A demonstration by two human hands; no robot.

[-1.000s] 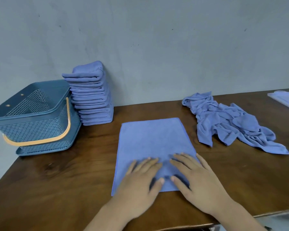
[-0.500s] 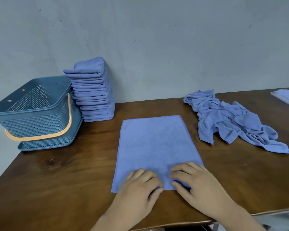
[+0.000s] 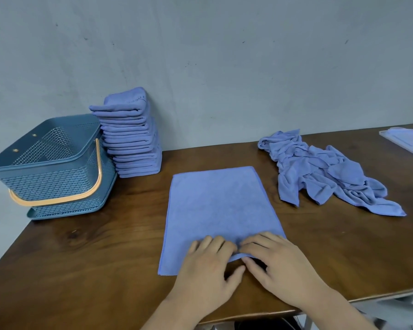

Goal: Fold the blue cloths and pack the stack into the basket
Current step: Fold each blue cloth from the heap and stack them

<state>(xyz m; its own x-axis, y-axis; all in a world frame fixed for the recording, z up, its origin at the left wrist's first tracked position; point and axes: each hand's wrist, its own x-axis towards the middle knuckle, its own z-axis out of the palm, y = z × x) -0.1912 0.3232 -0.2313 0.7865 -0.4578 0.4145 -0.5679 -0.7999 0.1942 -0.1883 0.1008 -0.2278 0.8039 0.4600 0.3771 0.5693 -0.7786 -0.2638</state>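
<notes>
Blue on brown, and we're right in the thick of it! One flat cloth (image 3: pixel 215 206) lies spread on the table (image 3: pixel 100 263) directly in front of us. Both hands are working its near hem. Our left hand (image 3: pixel 208 267) and our right hand (image 3: pixel 281 265) sit side by side, fingers curled over the top and thumbs tucked in low. They pinch the hem so that it lifts just clear of the wood between them. To our eye that's the first fold of this piece being set up, and it hasn't gone over yet.

So where do we stand? A tall stack of folded cloths (image 3: pixel 131 141) rises at the back left against the wall (image 3: pixel 224 67), leaning a little. The basket (image 3: pixel 53 167) sits just beside the stack on the table's left corner, with its orange handle (image 3: pixel 65 198) hanging down the front. What we can see of its inside shows no cloth, so we'd say packing hasn't begun. Off to the right, well apart from our hands, lies a crumpled pile of cloths (image 3: pixel 324 175), several by the look of it, though we can't count them.

The tabletop is dark, grained wood pushed up to a plain grey, scuffed wall. A pale flat packet (image 3: pixel 408 141) pokes in at the far right, and we can't tell what it is.
</notes>
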